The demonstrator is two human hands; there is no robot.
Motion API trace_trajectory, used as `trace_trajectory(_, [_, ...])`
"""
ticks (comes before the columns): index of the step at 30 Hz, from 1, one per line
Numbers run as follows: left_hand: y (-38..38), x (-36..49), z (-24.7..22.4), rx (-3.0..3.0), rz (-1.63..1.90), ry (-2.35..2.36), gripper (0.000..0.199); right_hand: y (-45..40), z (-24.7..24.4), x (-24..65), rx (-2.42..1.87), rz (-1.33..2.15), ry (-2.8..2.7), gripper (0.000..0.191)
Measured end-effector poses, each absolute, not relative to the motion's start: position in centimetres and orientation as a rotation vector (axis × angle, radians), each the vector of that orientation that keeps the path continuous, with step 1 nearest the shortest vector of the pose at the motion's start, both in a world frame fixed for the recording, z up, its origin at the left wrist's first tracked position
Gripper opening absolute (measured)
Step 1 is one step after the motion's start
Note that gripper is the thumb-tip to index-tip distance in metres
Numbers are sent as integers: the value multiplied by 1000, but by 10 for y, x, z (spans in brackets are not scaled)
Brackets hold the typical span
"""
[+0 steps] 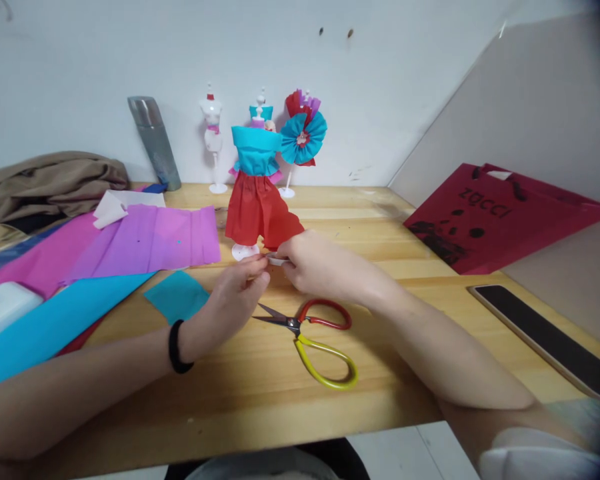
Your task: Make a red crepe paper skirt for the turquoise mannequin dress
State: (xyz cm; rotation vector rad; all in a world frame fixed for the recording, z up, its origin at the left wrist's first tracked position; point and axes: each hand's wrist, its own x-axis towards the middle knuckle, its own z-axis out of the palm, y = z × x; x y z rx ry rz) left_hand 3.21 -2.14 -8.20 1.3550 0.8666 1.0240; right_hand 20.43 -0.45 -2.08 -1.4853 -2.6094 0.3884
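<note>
My left hand, with a black band at the wrist, has its fingertips pinched together just in front of a small dress form. What they hold is too small to make out. From the other side my right hand is closed on a small whitish object, its kind unclear, and the two hands' fingertips nearly meet. Right above them is the form's red paper skirt, under a gathered turquoise paper top. Scissors with one red and one yellow handle lie spread on the table below my hands.
Behind stand a bare white dress form and one with a turquoise paper rosette. Purple paper and a turquoise square lie left. A bottle leans against the wall. Rightward are a red bag and a phone.
</note>
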Motion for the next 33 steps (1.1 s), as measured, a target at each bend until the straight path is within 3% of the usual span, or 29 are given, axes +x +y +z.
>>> trace_trajectory(5, [-10,32,-94,1410,1121,1034,7,0,-15,210,-1525,425,-2635,15])
trace_trajectory(11, [-3,29,-89,1317,1072,959,26,7,2,225,-1344,1135,-2437,15])
trace_trajectory(20, [-10,25,-81,1679,1081,876,11,17,2,245,-987,1340,-2481,23])
trace_trajectory(24, [-9,24,-83,1610,1080,894,12,21,1,254,-922,1495,-2373,38])
trace_trajectory(29, [-9,25,-89,1718,1112,933,13,18,-2,247,-1011,1418,-2381,44])
trace_trajectory(33, [-8,27,-96,1848,1179,999,15,10,-5,230,-1207,1119,-2476,44])
